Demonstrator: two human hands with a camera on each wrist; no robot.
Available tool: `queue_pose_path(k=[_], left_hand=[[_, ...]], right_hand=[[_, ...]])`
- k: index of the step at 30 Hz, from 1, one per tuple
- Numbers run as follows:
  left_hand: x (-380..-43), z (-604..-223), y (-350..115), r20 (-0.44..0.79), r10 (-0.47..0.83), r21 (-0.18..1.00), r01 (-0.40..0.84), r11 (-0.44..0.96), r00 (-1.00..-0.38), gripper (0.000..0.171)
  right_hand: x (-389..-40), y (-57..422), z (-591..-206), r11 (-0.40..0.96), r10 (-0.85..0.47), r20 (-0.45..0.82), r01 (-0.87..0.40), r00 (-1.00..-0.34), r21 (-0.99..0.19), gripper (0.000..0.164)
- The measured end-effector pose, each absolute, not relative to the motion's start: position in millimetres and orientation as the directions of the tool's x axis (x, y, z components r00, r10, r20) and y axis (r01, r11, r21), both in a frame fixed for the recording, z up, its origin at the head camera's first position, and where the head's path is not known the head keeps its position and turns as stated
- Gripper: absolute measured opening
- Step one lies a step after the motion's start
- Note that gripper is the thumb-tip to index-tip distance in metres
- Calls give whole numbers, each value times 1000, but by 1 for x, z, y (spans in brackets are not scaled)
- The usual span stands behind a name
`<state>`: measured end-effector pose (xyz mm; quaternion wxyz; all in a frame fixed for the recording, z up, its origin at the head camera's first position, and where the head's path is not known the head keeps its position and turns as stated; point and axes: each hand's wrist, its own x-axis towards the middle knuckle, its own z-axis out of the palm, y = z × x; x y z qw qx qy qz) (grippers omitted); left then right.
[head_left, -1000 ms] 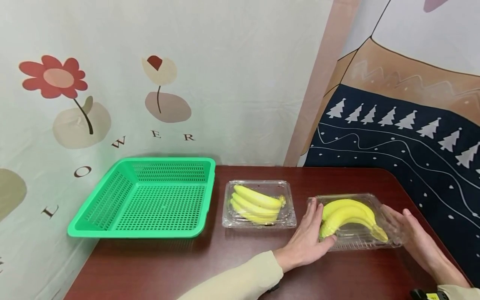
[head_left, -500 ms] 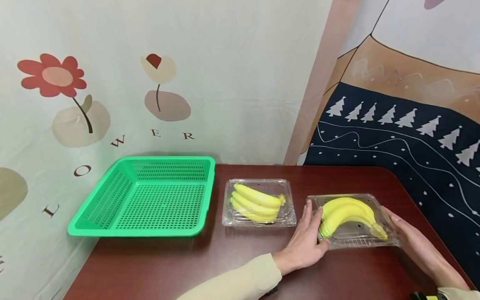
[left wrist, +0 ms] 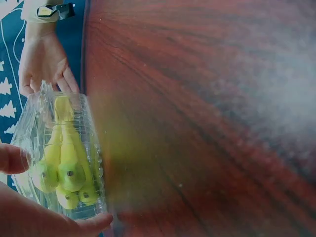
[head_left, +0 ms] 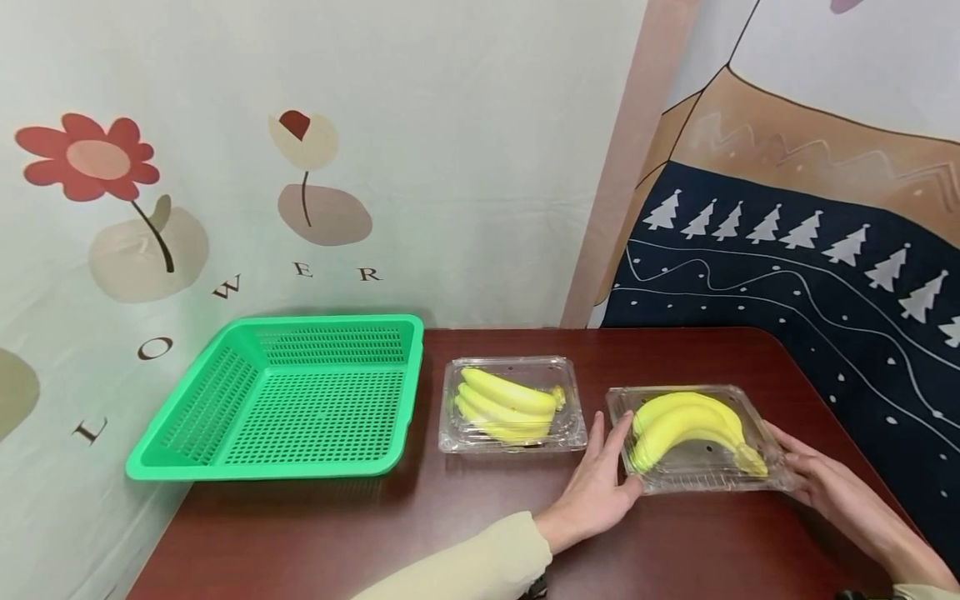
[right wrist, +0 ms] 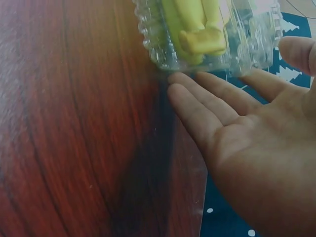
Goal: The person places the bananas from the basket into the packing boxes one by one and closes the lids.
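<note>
A clear plastic clamshell box (head_left: 708,479) with yellow bananas (head_left: 686,425) inside sits on the right of the table, between both hands. My left hand (head_left: 592,492) is at its left side, fingers spread and fairly straight, thumb tip at the near left corner. On the opposite side, my right hand (head_left: 840,496) has its fingertips at the box's right end. The right wrist view shows those fingers (right wrist: 197,106) extended right below the box's end, thumb off to one side. In the left wrist view, green-tipped banana ends (left wrist: 71,175) show through the plastic.
A second clear clamshell box (head_left: 513,362) of bananas stands left of the first one. Further left is a green perforated plastic basket (head_left: 262,472) with nothing in it. The brown table (head_left: 465,508) meets a printed curtain (head_left: 480,167) at the back and right.
My left fingers have drawn slightly away from the box's left side. The right hand has shifted a little along the box's right end. The head view has turned slightly right.
</note>
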<state>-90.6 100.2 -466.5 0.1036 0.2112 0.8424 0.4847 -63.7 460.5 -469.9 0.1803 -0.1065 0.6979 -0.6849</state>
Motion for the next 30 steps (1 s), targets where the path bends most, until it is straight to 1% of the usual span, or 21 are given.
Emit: queue_pose_path(k=[2, 4, 9, 13, 18, 23, 25, 30], left_hand=[[-90, -466, 99, 25, 447, 862, 246, 443, -894, 83], [-89, -466, 99, 22, 435, 858, 240, 453, -900, 82], [-86, -463, 99, 40, 419, 839, 258, 479, -907, 83], [-85, -463, 100, 65, 423, 819, 291, 494, -904, 83], [-86, -464, 98, 61, 439, 817, 297, 495, -897, 85], [-87, -466, 97, 44, 459, 837, 284, 469, -887, 86], [-88, -467, 96, 36, 464, 856, 268, 443, -885, 87], [-89, -470, 97, 0, 473, 929, 175, 325, -881, 89]], right_hand=[[-62, 462, -471, 9, -411, -93, 98, -907, -995, 56], [-59, 462, -472, 56, -388, -103, 88, -916, -995, 56], [-55, 460, -472, 259, -276, -179, 106, -944, -960, 63], [-54, 460, -471, 291, -267, -187, 106, -946, -951, 64], [-54, 460, -472, 295, -270, -174, 91, -947, -951, 63], [-55, 462, -474, 227, -349, -143, 65, -926, -972, 60], [-56, 463, -474, 191, -380, -161, 93, -911, -977, 61], [-59, 460, -471, 163, -380, -265, 218, -886, -962, 61]])
